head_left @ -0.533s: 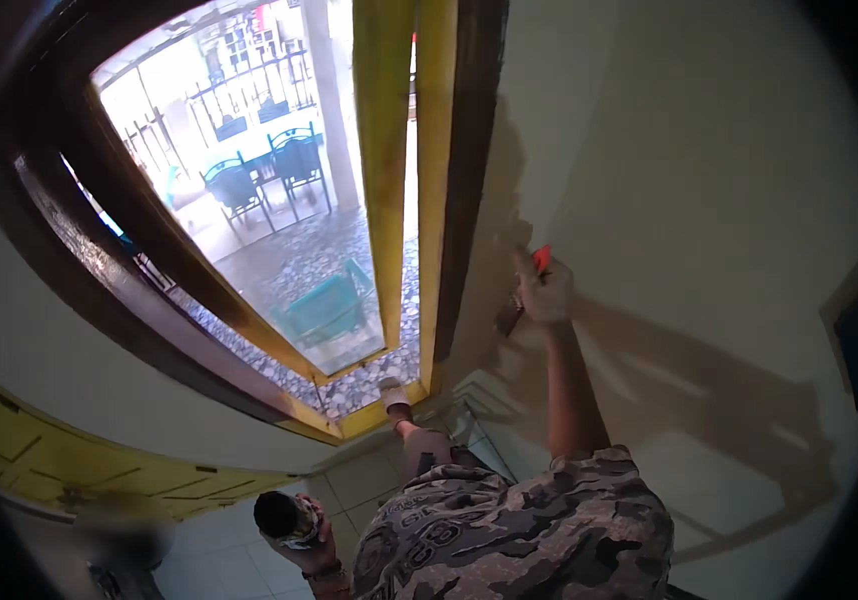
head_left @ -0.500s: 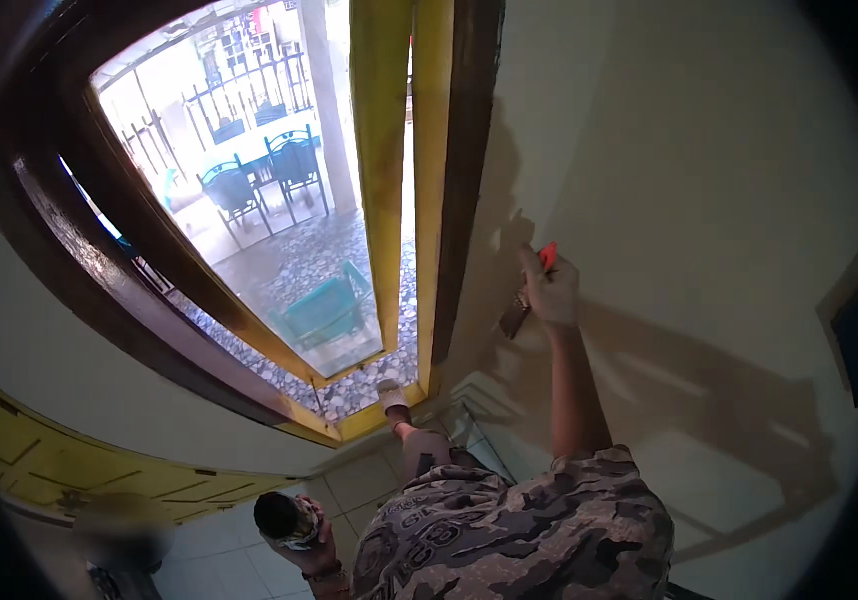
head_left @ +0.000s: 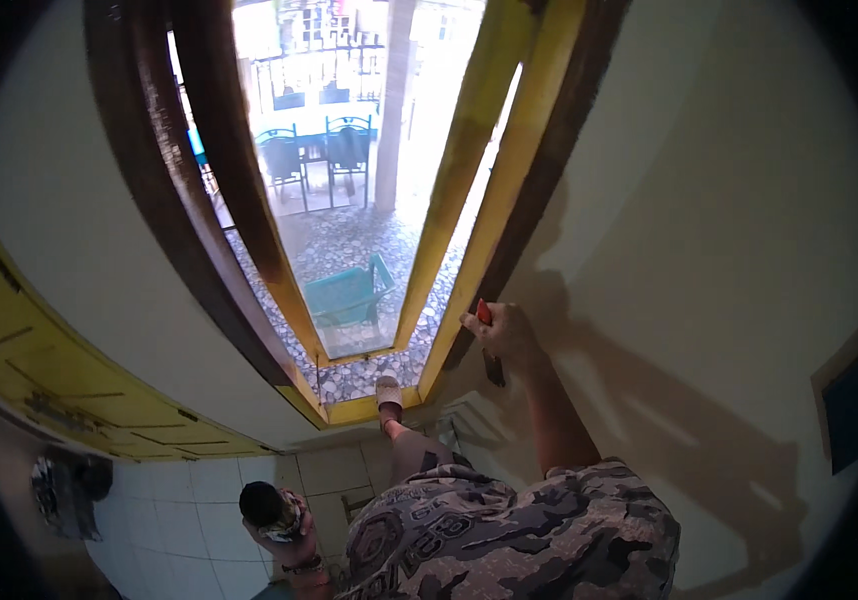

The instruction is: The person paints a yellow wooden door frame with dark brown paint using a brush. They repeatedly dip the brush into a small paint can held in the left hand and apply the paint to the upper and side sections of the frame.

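My right hand (head_left: 511,335) is closed around a paintbrush. Its red handle end (head_left: 484,312) pokes out above my fingers, and the dark bristle end (head_left: 494,370) points down beside the right edge of the window frame (head_left: 469,300). Whether the bristles touch the frame or the wall I cannot tell. That frame is yellow inside, with a dark brown outer strip. Low on the left, my left hand (head_left: 294,545) grips a small can (head_left: 265,505) with a dark round top; its contents cannot be made out.
One of my feet (head_left: 389,392) rests on the yellow sill. A glass pane in the frame shows a turquoise chair (head_left: 344,295) and a table with chairs outside. Yellow panelled doors (head_left: 69,370) are at left, a dark bundle (head_left: 69,485) on the tiled floor, and a framed blue panel (head_left: 849,405) at right.
My view has swung left. My right hand with the paintbrush has moved down and left, from over the wall to the frame's dark strip. The left hand still holds the can.
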A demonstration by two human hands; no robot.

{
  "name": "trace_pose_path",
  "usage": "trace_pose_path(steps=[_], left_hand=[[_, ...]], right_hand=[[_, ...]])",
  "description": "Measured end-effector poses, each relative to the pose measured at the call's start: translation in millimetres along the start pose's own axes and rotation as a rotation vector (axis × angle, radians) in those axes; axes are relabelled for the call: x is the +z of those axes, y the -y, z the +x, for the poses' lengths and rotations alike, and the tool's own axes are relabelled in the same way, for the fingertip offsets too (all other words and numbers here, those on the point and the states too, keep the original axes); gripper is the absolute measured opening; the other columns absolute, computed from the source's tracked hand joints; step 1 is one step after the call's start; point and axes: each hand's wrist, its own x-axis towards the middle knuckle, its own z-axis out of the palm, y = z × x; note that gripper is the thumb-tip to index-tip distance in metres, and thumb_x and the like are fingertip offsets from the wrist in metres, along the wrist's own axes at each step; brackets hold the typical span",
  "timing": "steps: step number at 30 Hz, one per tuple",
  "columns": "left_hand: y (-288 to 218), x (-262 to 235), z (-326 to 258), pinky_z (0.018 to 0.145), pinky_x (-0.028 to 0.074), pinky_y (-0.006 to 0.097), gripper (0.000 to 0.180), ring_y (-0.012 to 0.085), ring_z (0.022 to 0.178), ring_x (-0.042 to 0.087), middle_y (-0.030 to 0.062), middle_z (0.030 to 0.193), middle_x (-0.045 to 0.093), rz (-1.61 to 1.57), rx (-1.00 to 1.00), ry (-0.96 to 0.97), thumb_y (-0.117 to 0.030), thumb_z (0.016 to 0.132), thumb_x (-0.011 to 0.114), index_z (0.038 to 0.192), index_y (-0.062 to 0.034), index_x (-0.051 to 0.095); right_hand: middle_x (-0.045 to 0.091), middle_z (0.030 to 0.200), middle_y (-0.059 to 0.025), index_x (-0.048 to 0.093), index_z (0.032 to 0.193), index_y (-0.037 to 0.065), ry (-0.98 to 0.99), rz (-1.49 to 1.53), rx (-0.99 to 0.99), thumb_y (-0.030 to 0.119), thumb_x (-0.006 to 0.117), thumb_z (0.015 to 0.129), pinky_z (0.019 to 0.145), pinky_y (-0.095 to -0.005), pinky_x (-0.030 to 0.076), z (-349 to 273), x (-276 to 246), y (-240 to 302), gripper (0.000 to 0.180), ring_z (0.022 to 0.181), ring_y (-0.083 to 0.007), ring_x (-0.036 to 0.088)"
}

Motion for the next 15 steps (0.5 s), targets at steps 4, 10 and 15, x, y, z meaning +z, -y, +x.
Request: trace_pose_path(steps=[4, 10, 15], left_hand=[[-3.5, -22.5, -26.6, 0.034, 0.04, 0.025, 0.066, 0.0258, 0.073, 0.058, 0.0149, 0.096, 0.055, 0.007, 0.079, -0.105, -0.063, 0.083, 0.042, 0.114, -0.0052, 0.05], [-12.3, -35.9, -58.3, 0.032, 0.038, 0.025, 0.066, 0.0263, 0.068, 0.059, 0.0137, 0.089, 0.059, -0.043, 0.178, -0.289, -0.065, 0.083, 0.04, 0.109, -0.0049, 0.052], [-18.6, -37.5, -72.7, 0.032, 0.038, 0.025, 0.066, 0.0268, 0.069, 0.059, 0.013, 0.089, 0.06, 0.018, 0.226, -0.285, -0.064, 0.082, 0.042, 0.109, -0.0046, 0.052]], right_hand=[[0.06, 0.066, -0.0181, 0.06, 0.067, 0.004, -0.096, 0.05, 0.006, 0.045, 0.063, 0.077, 0.062, -0.0439, 0.048, 11.3, 46.1, -52.0, 0.042, 0.067, -0.0378, 0.061], [0.065, 0.081, -0.0196, 0.065, 0.077, 0.002, 0.105, -0.24, 0.226, 0.054, 0.064, 0.076, 0.073, -0.0438, 0.05, -19.4, 81.4, -112.8, 0.051, 0.08, -0.0363, 0.063], [0.066, 0.073, -0.0123, 0.064, 0.078, 0.004, 0.265, -0.272, 0.432, 0.049, 0.065, 0.078, 0.061, -0.0349, 0.052, -49.9, 120.9, -179.7, 0.045, 0.064, -0.024, 0.064]])
